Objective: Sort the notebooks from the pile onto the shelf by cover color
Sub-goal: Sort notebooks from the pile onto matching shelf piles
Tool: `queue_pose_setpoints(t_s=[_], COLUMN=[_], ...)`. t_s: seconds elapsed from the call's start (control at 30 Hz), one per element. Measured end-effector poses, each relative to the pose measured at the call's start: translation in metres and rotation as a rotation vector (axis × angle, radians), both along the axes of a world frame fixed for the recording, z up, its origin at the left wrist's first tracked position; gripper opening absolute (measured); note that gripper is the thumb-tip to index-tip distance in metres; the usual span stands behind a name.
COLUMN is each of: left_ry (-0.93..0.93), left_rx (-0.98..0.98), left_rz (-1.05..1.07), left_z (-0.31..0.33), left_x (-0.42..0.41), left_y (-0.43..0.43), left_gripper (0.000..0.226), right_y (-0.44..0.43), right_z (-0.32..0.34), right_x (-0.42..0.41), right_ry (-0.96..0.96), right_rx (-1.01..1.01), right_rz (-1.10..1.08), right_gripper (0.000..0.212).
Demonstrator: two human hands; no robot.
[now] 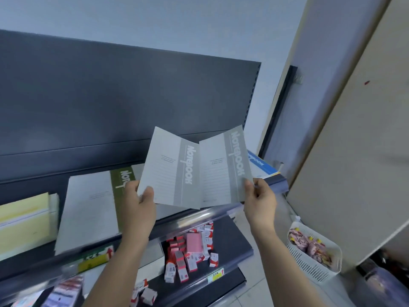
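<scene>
Two grey notebooks (170, 173) are held up fanned in the centre of the frame, in front of the shelf (190, 220). The left hand (141, 200) pinches the lower left corner of one, and the right hand (259, 196) pinches the lower right edge of the other. Their inner edges overlap at the middle.

The step in hand looks like laying this grey pair down as its own colour group. To do it well, slide the two together until their edges line up, so that they go down as one flat stack. The likely spot is the stretch of shelf right behind them, between the green notebook (93, 209) at centre left and the blue notebook (261, 165) at centre right. Whether that stretch is free cannot be seen, since the pair hides it. Lower them flat with the printed band turned the same way as the green one's, and keep them clear of both neighbours so the colours stay apart.

Counted:
- Grey: two, both in the hands.
- Green: one shows; whether more lie under it cannot be told.
- Yellow notebook (24, 218), at the left edge: one cover shows, with paler edges beside it that may be more.
- Blue: one, partly hidden.

Below, at lower centre, many small red-and-white boxes (183, 260) lie loose, too jumbled to count. One white basket (309, 262) stands at lower right.
</scene>
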State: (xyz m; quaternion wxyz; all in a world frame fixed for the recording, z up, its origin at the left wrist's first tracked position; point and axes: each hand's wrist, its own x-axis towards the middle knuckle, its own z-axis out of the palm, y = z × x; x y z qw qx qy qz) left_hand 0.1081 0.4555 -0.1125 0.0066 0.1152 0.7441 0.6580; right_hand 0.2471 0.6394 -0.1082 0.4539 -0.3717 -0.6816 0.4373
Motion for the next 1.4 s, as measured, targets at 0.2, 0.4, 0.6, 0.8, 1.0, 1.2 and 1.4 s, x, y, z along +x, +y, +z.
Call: queue_pose_setpoints(t_s=[0.2,0.4,0.6,0.8,1.0,1.2,1.4], left_ry=[-0.026,-0.042,-0.076,-0.074,-0.074,-0.025,0.055], left_rx=[0.015,0.000,-0.074,-0.164,-0.262,-0.520,-0.827], left_rz=[-0.039,-0.036,-0.027,0.065,0.169,0.258,0.274], left_z=[-0.005,-0.011,-0.018,-0.026,-0.040,-0.048,-0.049], left_x=[-0.005,-0.018,-0.024,-0.021,-0.007,0.018,0.036], left_y=[0.081,0.160,0.218,0.253,0.271,0.279,0.280], left_gripper=[0.009,0.010,0.010,0.011,0.012,0.030,0.040], right_y=[0.085,0.171,0.238,0.292,0.331,0.357,0.367], right_z=[-0.009,-0.012,-0.019,-0.034,-0.039,-0.042,-0.045], right_x=[-0.007,-0.019,-0.027,-0.041,-0.045,-0.044,-0.039], right_ry=[-0.063,-0.088,-0.152,-0.272,-0.455,-0.605,-0.744], right_rx=[-0.002,-0.028,-0.079,-0.136,-0.093,-0.008,0.123], right_rz=[-0.031,-0.032,-0.029,0.034,0.161,0.251,0.273], right_gripper=[0.030,0.031,0.024,0.026,0.028,0.022,0.026])
